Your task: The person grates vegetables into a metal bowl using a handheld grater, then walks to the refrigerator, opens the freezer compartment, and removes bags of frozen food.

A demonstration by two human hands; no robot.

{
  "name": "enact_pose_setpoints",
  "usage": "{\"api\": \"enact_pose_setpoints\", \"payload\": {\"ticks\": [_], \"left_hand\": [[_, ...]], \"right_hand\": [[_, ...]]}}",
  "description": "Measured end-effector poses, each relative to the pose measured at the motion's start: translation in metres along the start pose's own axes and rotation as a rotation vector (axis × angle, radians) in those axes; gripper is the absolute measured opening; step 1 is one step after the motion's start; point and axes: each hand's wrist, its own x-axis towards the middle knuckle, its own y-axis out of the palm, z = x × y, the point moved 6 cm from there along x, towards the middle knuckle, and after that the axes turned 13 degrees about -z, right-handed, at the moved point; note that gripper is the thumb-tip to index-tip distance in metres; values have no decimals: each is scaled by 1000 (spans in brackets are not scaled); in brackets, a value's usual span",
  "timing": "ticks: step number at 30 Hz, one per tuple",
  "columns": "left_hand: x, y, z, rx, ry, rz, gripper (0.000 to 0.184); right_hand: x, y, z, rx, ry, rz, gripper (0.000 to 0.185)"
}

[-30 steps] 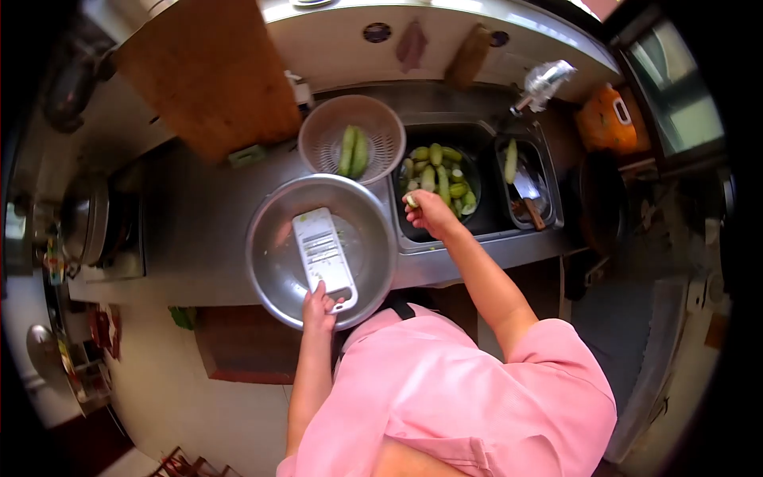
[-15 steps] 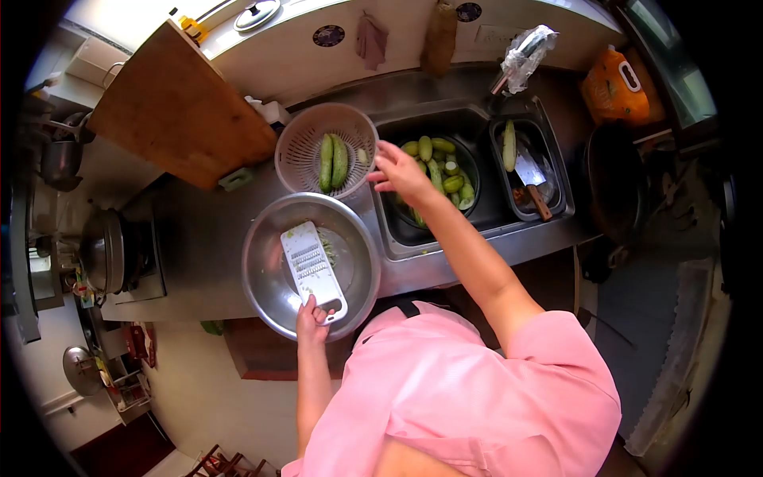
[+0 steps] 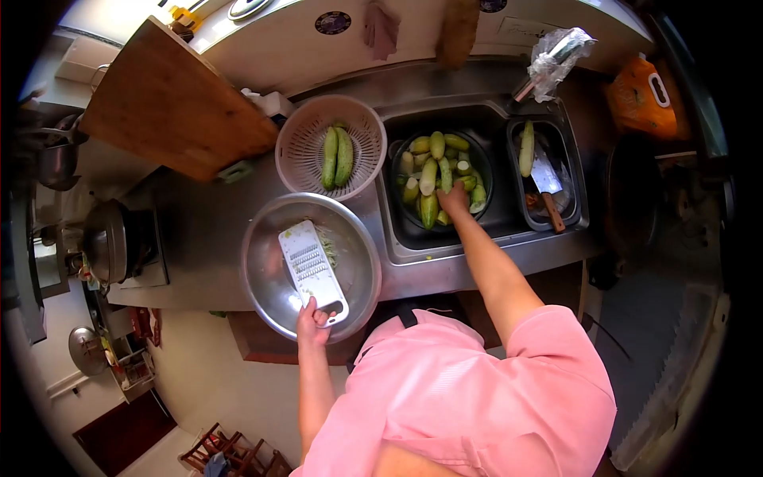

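My left hand (image 3: 312, 321) is closed round the handle end of a white grater (image 3: 311, 262), which slants into a wide steel bowl (image 3: 262, 294). Pale green shreds (image 3: 328, 248) lie in the bowl beside the grater. Over in the sink, my right hand (image 3: 455, 200) reaches into a dark round basin (image 3: 486, 155) heaped with cucumbers. Its fingers close on the lower end of a light green cucumber (image 3: 446, 175); the fingertips are partly hidden. Two long cucumbers (image 3: 337, 157) rest in a pale plastic colander (image 3: 290, 147) behind the bowl.
The sink (image 3: 389, 230) has a smaller tub (image 3: 520, 216) at its right, holding a cleaver (image 3: 546, 176) and one cucumber (image 3: 527, 149). A plastic-wrapped faucet (image 3: 548, 67) rises behind. Left of the colander leans a wooden cutting board (image 3: 175, 99).
My right hand has moved from the colander's right edge into the basin. A small pale piece at the colander's right side no longer shows there. My left hand stays on the grater.
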Motion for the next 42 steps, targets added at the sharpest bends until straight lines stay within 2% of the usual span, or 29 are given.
{"api": "enact_pose_setpoints", "payload": {"ticks": [2,4,7,8,10,14,17,18,20,21,26,28,29,32,33,34,36,37,38,40,41,42], "left_hand": [[2,0,0,-3,-4,27,8],[2,-1,0,3,-2,28,7],[2,0,0,-44,-17,54,8],[2,0,0,-46,-17,57,8],[1,2,0,-53,-25,75,9],[2,1,0,-69,-47,92,9],[6,1,2,-88,-74,125,9],[7,3,4,-91,-81,142,9],[7,2,3,-99,-82,160,9],[8,1,4,-104,-83,166,10],[16,-2,5,-103,-75,208,10],[13,0,5,-104,-72,224,10],[12,1,5,-119,-84,223,9],[13,1,4,-153,-89,225,9],[12,2,4,-152,-88,234,10],[12,1,4,-166,-86,226,10],[11,3,4,-174,-78,251,11],[13,2,5,-177,-89,223,11],[13,2,4,-175,-84,224,13],[13,3,3,-170,-70,242,15],[13,2,3,-179,-69,212,17],[13,2,4,-184,-69,212,17]], "right_hand": [[-4,0,1,-99,59,-34,59],[3,-2,-1,-93,-17,-31,58],[-2,-8,-10,461,290,374,50],[-5,-14,-16,454,282,366,50],[-23,-62,-3,480,228,202,46],[-58,-128,36,697,250,281,45],[-84,-150,72,1327,277,778,48],[-94,-161,84,1323,264,764,48],[-122,-185,127,1556,173,940,50],[-131,-193,140,1632,153,1026,57],[-156,-198,176,1618,-44,1076,67],[-161,-196,190,1474,-207,900,69],[-166,-195,199,1471,-262,917,70],[-184,-186,219,1511,-219,1002,68],[-194,-186,225,1484,-128,1071,57],[-193,-177,223,1475,-127,1087,57],[-186,-151,214,1075,-260,853,49],[-195,-149,220,870,-551,695,40],[-207,-149,225,715,-804,524,45],[-235,-158,241,458,-910,426,59],[-233,-141,232,556,-778,561,70],[-235,-134,230,507,-762,557,73]]}}
